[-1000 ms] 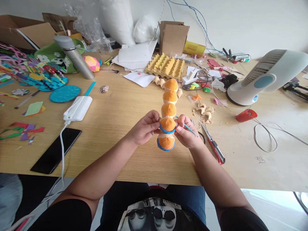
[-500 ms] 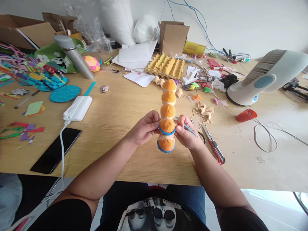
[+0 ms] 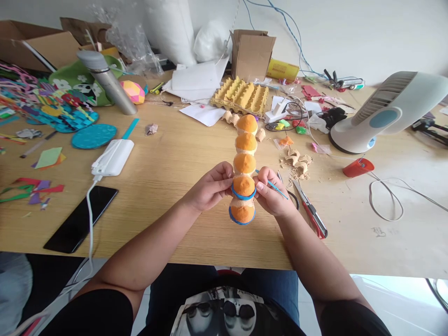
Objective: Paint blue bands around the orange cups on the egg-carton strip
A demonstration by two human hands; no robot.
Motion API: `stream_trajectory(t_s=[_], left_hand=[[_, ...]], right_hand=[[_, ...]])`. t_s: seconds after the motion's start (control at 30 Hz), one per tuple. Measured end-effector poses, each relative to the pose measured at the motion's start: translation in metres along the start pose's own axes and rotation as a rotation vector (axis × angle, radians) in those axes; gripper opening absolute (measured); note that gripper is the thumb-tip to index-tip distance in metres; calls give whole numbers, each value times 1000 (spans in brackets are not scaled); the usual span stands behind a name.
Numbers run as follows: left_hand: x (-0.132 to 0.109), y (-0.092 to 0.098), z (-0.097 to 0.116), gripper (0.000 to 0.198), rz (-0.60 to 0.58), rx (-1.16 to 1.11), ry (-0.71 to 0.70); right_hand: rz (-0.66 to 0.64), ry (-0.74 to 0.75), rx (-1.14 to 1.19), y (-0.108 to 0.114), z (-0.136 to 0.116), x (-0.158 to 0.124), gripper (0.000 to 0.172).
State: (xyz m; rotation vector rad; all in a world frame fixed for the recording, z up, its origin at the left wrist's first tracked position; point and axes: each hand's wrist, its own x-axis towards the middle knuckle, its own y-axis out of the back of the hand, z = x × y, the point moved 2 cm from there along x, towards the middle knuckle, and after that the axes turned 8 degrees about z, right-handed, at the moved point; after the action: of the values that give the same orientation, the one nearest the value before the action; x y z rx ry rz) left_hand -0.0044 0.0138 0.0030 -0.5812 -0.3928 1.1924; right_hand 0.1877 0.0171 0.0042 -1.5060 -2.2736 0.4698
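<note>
Between my hands, above the table, is an egg carton strip with several cups covered in orange clay. Blue clay bands edge the two cups closest to me. My left hand pinches the strip's left side by the second cup from the near end. On the opposite side, my right hand has its thumb and fingers closed at the end of that cup's blue band. A thin blue stick-like tool also lies in the right hand, its tip sticking out past the fingers.
Right of my hand lie a red box cutter and partly hidden scissors. Carton scraps, a red cup and a white fan stand beyond. A yellow egg tray is behind; a phone and power bank lie left.
The carton strip has tipped or dropped very slightly toward me. Both hands keep nearly the same place and grip.
</note>
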Motion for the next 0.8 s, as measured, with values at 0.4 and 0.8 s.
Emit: stream_trajectory(t_s=[0.4,0.8], left_hand=[[0,2,-1,36,-8,37,-8],[-1,2,-2,33,-48,61,-11]], right_hand=[[22,-8,-25,0,-1,0,54],[56,-21,-35,-1,-2,-1,56]])
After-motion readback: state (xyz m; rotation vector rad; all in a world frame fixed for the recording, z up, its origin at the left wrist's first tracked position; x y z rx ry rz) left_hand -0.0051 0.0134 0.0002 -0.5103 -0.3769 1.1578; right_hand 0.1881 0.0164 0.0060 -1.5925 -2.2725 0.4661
